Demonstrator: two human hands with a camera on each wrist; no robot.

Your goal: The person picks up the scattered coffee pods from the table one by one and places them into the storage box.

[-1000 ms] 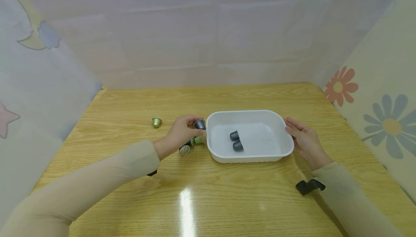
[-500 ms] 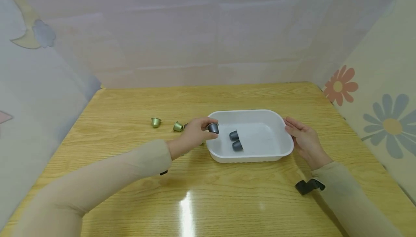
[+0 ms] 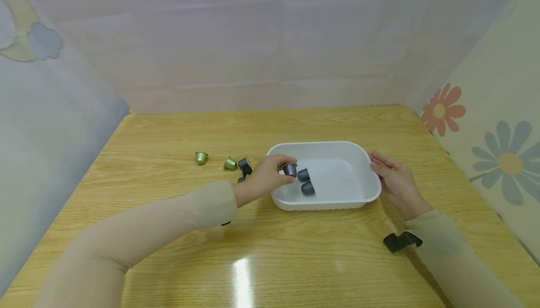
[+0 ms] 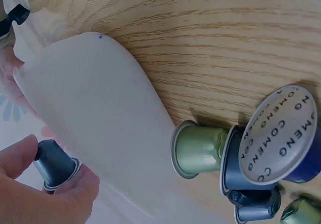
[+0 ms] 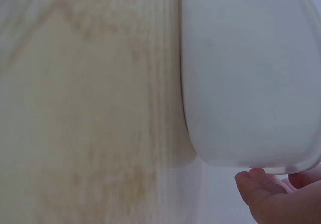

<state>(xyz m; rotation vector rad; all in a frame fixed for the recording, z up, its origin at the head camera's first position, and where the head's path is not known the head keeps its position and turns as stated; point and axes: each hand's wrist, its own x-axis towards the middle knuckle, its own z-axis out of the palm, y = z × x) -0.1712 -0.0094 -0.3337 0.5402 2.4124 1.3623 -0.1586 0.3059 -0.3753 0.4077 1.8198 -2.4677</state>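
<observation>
In the head view my left hand (image 3: 267, 174) pinches a dark grey coffee capsule (image 3: 290, 169) between thumb and fingers, over the left part of a white plastic tub (image 3: 322, 203). The left wrist view shows this capsule (image 4: 55, 163) lying between the fingertips. Two dark capsules (image 3: 308, 188) lie on their sides inside the tub, close together. At the tub's right end, my right hand (image 3: 396, 184) touches the outside with fairly straight fingers. In the right wrist view its fingertips (image 5: 256, 179) meet the end wall under the rim.
Left of the tub, green capsules (image 3: 230, 163) and dark capsules (image 3: 244, 165) lie on the wooden table (image 3: 177, 134). My left arm hides some in the head view. The left wrist view shows a capsule with a printed white lid (image 4: 276, 133) beside a green one (image 4: 198, 148).
My left hand has carried the dark capsule rightward, from beside the tub's left rim to over its inside. The right hand and the tub have stayed in place.
</observation>
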